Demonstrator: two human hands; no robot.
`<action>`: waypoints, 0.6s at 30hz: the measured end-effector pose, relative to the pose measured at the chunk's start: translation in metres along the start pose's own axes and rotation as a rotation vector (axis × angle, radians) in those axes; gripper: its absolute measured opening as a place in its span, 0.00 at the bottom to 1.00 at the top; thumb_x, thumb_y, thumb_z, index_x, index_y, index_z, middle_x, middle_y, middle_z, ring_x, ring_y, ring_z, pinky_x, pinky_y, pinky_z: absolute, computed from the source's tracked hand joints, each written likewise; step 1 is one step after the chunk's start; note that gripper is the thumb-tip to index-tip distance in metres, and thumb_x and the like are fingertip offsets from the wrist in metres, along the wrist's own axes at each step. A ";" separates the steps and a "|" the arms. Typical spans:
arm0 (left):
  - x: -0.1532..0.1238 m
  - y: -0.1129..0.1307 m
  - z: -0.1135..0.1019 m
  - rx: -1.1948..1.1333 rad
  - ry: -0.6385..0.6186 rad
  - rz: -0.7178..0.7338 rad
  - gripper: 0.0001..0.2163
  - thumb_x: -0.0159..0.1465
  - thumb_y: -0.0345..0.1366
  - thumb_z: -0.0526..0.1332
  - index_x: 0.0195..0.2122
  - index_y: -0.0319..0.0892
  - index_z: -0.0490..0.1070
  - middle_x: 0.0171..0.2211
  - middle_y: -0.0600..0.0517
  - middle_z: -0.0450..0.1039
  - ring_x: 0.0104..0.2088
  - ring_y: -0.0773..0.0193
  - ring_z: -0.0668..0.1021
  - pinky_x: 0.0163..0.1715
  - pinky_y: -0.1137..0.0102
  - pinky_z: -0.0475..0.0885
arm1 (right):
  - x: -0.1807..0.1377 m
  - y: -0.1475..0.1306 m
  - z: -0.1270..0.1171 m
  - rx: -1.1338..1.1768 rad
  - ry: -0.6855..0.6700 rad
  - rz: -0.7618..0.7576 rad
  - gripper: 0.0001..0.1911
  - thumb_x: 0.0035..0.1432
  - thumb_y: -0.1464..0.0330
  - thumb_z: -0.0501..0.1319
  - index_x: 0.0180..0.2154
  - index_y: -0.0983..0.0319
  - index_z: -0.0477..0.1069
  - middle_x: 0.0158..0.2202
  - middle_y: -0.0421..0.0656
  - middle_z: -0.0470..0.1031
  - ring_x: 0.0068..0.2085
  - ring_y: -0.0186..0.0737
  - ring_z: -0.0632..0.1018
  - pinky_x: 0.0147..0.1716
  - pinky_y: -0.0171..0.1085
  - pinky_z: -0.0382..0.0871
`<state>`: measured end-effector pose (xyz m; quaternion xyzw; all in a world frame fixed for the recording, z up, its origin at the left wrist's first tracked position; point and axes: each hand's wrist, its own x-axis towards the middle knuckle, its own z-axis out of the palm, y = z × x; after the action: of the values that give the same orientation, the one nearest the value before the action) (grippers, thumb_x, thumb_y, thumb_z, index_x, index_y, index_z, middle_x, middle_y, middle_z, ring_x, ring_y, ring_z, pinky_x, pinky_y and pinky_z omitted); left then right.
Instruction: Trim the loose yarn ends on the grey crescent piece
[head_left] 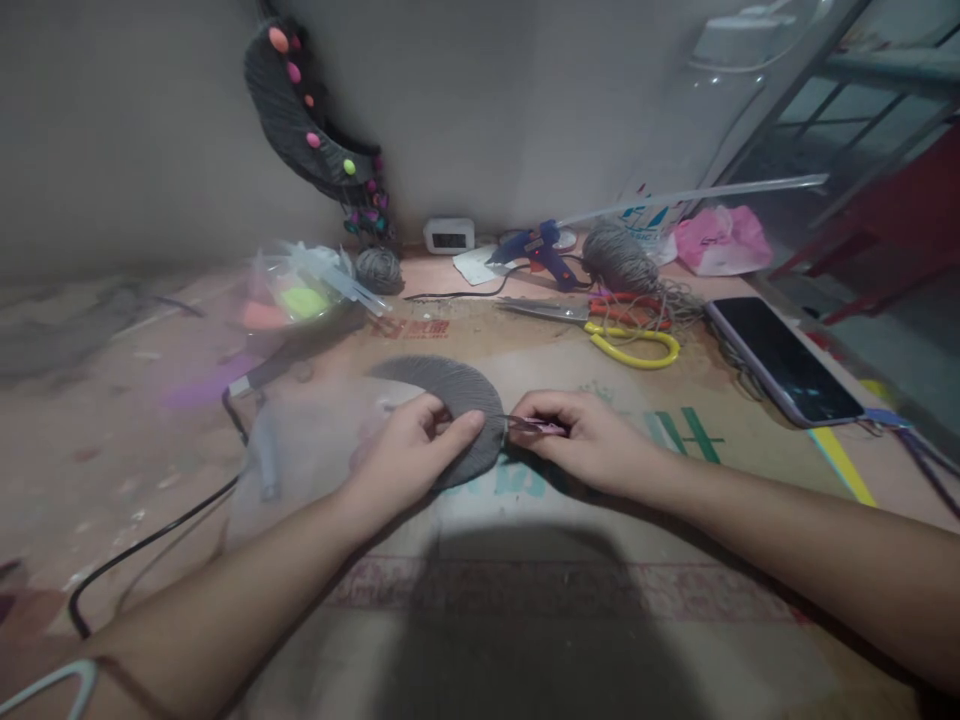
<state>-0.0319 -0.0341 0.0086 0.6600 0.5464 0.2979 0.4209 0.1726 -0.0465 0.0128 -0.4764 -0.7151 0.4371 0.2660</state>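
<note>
A dark grey crescent wrapped in yarn (pixel 469 385) lies over the cardboard in the middle of the head view. My left hand (pixel 420 435) grips its inner side, thumb on top and fingers curled in. Just to the right, my right hand (pixel 577 435) pinches a small pinkish piece with dark loops (pixel 534 426) whose kind I cannot make out. Its dark end reaches the crescent's right edge. Part of that piece is hidden by my right fingers.
Behind are yellow-and-orange-handled scissors (pixel 634 345), a blue glue gun (pixel 536 250) and a ball of grey yarn (pixel 619 258). A phone (pixel 784 360) lies right. A bag of coloured pieces (pixel 292 295) stands left, near a black cable (pixel 161 540). A decorated crescent (pixel 300 120) hangs on the wall.
</note>
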 end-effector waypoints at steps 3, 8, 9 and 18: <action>0.004 -0.002 -0.001 -0.147 0.007 -0.062 0.20 0.58 0.49 0.62 0.20 0.44 0.54 0.16 0.61 0.52 0.16 0.72 0.58 0.15 0.74 0.49 | -0.007 0.000 -0.007 0.079 0.029 -0.017 0.09 0.60 0.65 0.56 0.29 0.62 0.67 0.23 0.36 0.65 0.26 0.30 0.65 0.25 0.31 0.58; 0.011 -0.008 -0.003 -0.496 -0.102 -0.110 0.16 0.55 0.45 0.67 0.26 0.41 0.62 0.19 0.59 0.64 0.19 0.72 0.67 0.19 0.76 0.60 | -0.022 -0.009 -0.021 0.021 0.204 -0.250 0.14 0.62 0.64 0.56 0.25 0.61 0.63 0.22 0.37 0.63 0.24 0.31 0.66 0.24 0.33 0.58; 0.011 -0.009 -0.003 -0.548 -0.132 -0.108 0.15 0.54 0.44 0.68 0.29 0.40 0.65 0.22 0.58 0.68 0.22 0.71 0.70 0.22 0.76 0.63 | -0.023 -0.010 -0.023 -0.035 0.217 -0.279 0.10 0.61 0.67 0.57 0.27 0.62 0.66 0.23 0.38 0.66 0.25 0.32 0.67 0.24 0.32 0.59; 0.012 -0.015 -0.006 -0.651 -0.192 -0.117 0.16 0.54 0.44 0.69 0.29 0.39 0.66 0.22 0.56 0.70 0.24 0.68 0.73 0.25 0.74 0.65 | -0.011 -0.005 -0.011 -0.169 0.170 -0.062 0.08 0.57 0.69 0.59 0.26 0.62 0.68 0.21 0.38 0.69 0.23 0.31 0.67 0.23 0.31 0.58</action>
<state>-0.0411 -0.0206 -0.0025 0.4834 0.4175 0.3686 0.6754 0.1839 -0.0534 0.0228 -0.5100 -0.7386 0.3247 0.2982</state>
